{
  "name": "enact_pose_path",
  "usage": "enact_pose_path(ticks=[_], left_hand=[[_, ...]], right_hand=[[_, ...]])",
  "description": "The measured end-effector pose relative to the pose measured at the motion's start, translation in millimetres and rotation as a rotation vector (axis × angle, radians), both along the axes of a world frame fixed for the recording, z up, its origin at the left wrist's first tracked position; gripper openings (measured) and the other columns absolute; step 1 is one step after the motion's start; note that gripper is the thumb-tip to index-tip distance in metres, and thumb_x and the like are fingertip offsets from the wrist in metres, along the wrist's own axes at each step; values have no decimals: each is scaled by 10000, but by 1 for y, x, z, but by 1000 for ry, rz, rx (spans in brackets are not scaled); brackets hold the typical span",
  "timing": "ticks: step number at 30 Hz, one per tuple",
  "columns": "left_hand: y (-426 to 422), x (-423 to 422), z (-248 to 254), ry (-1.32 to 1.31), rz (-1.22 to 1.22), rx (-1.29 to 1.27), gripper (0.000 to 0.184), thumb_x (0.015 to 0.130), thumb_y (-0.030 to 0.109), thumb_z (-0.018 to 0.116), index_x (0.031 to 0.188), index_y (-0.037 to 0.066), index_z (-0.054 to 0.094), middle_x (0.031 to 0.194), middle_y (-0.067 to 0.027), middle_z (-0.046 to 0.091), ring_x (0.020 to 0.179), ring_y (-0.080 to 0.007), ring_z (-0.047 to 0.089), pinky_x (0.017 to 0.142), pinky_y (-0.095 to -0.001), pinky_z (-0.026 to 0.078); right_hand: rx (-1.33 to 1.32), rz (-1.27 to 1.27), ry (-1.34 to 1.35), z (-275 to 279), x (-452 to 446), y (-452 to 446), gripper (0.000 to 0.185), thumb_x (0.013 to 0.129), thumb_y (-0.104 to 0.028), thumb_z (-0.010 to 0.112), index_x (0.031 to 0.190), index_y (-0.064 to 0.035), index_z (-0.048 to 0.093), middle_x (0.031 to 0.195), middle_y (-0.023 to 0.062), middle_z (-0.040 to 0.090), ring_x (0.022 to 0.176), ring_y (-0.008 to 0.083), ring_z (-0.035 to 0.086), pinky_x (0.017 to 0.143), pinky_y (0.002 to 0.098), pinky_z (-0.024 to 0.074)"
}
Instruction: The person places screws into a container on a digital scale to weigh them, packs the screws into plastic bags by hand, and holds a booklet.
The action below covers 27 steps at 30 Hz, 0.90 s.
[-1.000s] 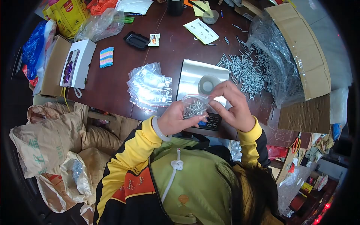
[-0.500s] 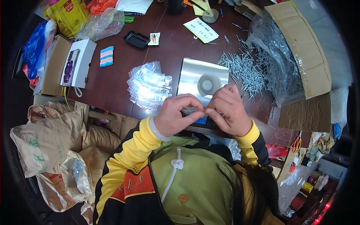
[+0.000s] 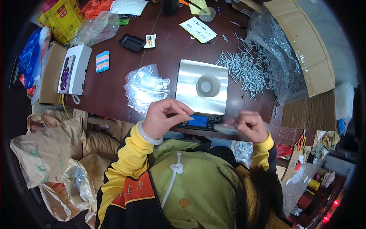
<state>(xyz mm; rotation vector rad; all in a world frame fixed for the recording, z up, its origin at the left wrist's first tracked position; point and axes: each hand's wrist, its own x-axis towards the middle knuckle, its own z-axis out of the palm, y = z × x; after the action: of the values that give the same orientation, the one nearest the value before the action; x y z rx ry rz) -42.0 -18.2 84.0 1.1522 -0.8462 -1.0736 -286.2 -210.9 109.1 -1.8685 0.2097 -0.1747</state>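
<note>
My left hand (image 3: 162,117) is at the scale's lower left corner, thumb and index finger pinched together; nothing clear shows between them. My right hand (image 3: 251,125) is closed right of the scale display, on the blurred clear bag (image 3: 225,129) that hangs from its fingertips. On the steel plate of the scale (image 3: 187,89) stands a small round cup (image 3: 208,86). Flat clear zip bags (image 3: 146,88) lie fanned out left of the scale. A heap of metal screws or nails (image 3: 248,70) spreads to the right of it.
A cardboard box (image 3: 305,45) with plastic lining stands at the right. Farther back are a handwritten note (image 3: 198,29), a black tray (image 3: 132,42) and a small packet (image 3: 150,41). A white box (image 3: 79,68) stands at the left, above paper sacks (image 3: 47,150).
My hands have come apart; the right moved right with the bag, the left moved slightly left. The cup and scale show more fully. The whole view has shifted slightly.
</note>
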Motion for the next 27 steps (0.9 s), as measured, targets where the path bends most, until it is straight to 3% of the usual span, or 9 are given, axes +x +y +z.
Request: enact_pose_path(ticks=[5,7,9,11,14,15,19,23,27], left_hand=[[5,4,-10,13,29,47,211,793,-66,693,930,3,548,969,-135,649,875,-162,654,815,-281,525],[6,2,-10,-8,27,73,235,801,-54,693,965,4,536,977,-127,647,877,-150,650,811,-268,520],[6,1,-9,-42,19,86,252,806,-43,694,989,4,526,977,-119,646,881,-140,644,808,-256,515],[7,0,-11,-61,32,77,240,811,-38,690,990,-2,535,974,-106,647,878,-123,643,802,-242,518],[11,1,-13,-85,51,77,233,815,-32,686,994,-5,540,970,-97,648,876,-114,641,797,-236,519],[12,1,-13,-91,57,80,232,816,-30,686,995,-6,540,968,-95,648,876,-113,640,796,-236,518],[15,2,-16,-90,74,102,246,813,-46,681,993,-2,521,964,-106,649,889,-129,637,802,-246,510],[16,3,-17,-100,73,110,248,815,-45,678,1001,2,521,956,-100,651,887,-129,637,801,-246,509],[15,2,-18,-108,71,100,246,814,-44,680,1000,3,525,957,-99,652,885,-126,637,798,-245,509]], right_hand=[[568,-43,440,-14,-42,-26,146,853,-88,682,877,-42,546,727,-13,559,660,82,598,606,205,465],[-3,-304,429,-35,-39,-55,298,763,-165,782,952,-46,585,769,15,581,753,92,595,660,239,471],[-660,-533,220,-61,-35,-88,608,658,-305,846,1101,-20,542,1051,154,567,999,292,555,855,384,449],[-919,-640,269,-71,-22,-116,880,600,-453,847,1310,-100,465,1231,237,479,1122,385,484,937,415,415],[-1068,-742,692,-83,13,-118,931,592,-485,842,1365,-164,432,1253,238,469,1132,394,480,953,416,409],[-1115,-786,559,-96,18,-122,774,634,-394,832,1302,-175,510,1265,214,495,1142,409,489,940,416,426],[-870,-735,282,-96,28,-126,380,706,-135,736,1075,-86,658,1183,160,594,1063,366,576,867,389,481],[-647,-803,148,-81,21,-135,306,707,-58,725,1012,-48,697,901,160,691,757,292,674,718,351,526],[-189,-757,232,-68,6,-156,287,764,6,691,1047,-40,700,906,68,707,747,118,654,664,254,535]])
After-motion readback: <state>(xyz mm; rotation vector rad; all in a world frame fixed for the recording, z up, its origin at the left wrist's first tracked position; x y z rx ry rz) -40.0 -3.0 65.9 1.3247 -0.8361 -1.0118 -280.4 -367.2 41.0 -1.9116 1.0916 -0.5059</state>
